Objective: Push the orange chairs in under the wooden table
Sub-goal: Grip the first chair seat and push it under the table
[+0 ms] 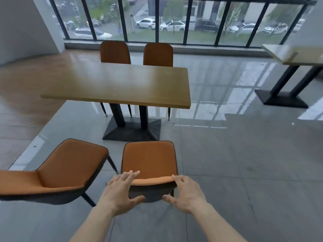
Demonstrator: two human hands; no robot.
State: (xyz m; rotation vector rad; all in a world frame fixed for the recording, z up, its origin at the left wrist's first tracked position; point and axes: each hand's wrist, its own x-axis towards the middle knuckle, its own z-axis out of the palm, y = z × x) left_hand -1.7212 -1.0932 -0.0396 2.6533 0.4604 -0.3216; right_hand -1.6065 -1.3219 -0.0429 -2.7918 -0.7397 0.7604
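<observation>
The wooden table (118, 84) stands in the middle on a black pedestal base. An orange chair (149, 159) sits in front of it, pulled out, its seat facing the table. My left hand (120, 191) and right hand (187, 191) lie spread on the two ends of its backrest top, fingers over the edge, thumbs behind. Whether they grip it I cannot tell. A second orange chair (70, 166) stands to the left, turned at an angle away from the table. Two more orange chairs (115, 52) (158, 55) are tucked in on the table's far side.
Another table (293, 55) on a black base stands at the far right. A wall of dark-framed windows (174, 20) runs along the back. The floor is glossy grey tile, with wood flooring (22, 81) on the left.
</observation>
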